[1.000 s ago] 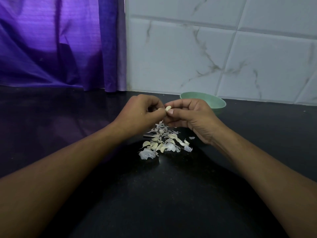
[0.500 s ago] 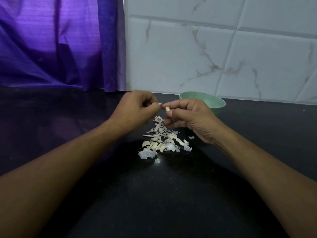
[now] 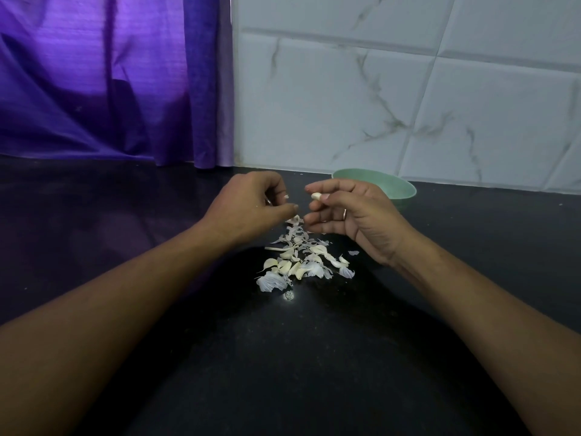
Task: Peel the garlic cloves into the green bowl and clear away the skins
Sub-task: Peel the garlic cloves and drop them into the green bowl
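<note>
Head view: R hand [image 3: 352,215] is pinching a garlic clove [image 3: 316,196] w/ thumb & forefinger. L hand [image 3: 248,206] is pinching a tiny skin scrap [image 3: 286,196]. The pile of cloves & skins [image 3: 298,262] is lying on the counter [image 3: 283,372] at 6 o'clock from the hands, and the green bowl [image 3: 399,188] is sitting at 2 o'clock.

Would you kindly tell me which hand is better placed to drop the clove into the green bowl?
The right hand: its fingers pinch the clove, and the green bowl sits just behind it. The left hand is farther from the bowl and holds only a scrap of skin.
</note>
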Action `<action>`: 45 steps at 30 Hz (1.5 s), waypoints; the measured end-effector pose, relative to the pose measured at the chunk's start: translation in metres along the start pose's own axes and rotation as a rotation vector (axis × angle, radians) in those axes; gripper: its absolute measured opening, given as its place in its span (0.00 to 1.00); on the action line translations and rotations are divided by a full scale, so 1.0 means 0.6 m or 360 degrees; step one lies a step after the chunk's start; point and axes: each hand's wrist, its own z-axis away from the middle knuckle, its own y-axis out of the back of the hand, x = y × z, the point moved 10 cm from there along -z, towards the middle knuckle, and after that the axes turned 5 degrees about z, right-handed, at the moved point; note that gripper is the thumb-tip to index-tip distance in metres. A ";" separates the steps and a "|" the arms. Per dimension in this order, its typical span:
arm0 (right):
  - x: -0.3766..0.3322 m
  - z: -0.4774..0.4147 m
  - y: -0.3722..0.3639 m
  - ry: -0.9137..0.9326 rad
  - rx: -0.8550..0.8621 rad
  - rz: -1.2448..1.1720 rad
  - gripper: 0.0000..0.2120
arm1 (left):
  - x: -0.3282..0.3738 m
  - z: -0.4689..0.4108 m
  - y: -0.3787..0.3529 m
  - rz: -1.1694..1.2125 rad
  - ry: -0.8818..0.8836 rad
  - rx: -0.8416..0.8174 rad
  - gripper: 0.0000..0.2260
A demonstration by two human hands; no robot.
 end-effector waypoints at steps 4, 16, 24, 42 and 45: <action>0.001 0.000 0.001 0.0004 0.0002 0.0033 0.10 | 0.011 0.002 -0.010 0.0038 -0.0057 -0.0073 0.05; -0.002 0.004 -0.002 0.0038 0.0050 0.0189 0.09 | 0.019 0.007 -0.017 0.0235 -0.0065 -0.0116 0.09; -0.011 0.006 0.005 0.0114 0.0123 0.0234 0.09 | 0.009 0.007 -0.027 0.0456 0.0062 -0.0164 0.07; -0.003 0.008 -0.005 -0.0009 0.0064 0.0061 0.08 | 0.007 0.002 -0.008 0.0104 0.0004 -0.0030 0.09; -0.004 0.007 -0.006 0.0018 0.0059 0.0127 0.08 | 0.011 0.004 -0.016 0.0199 -0.0011 -0.0081 0.07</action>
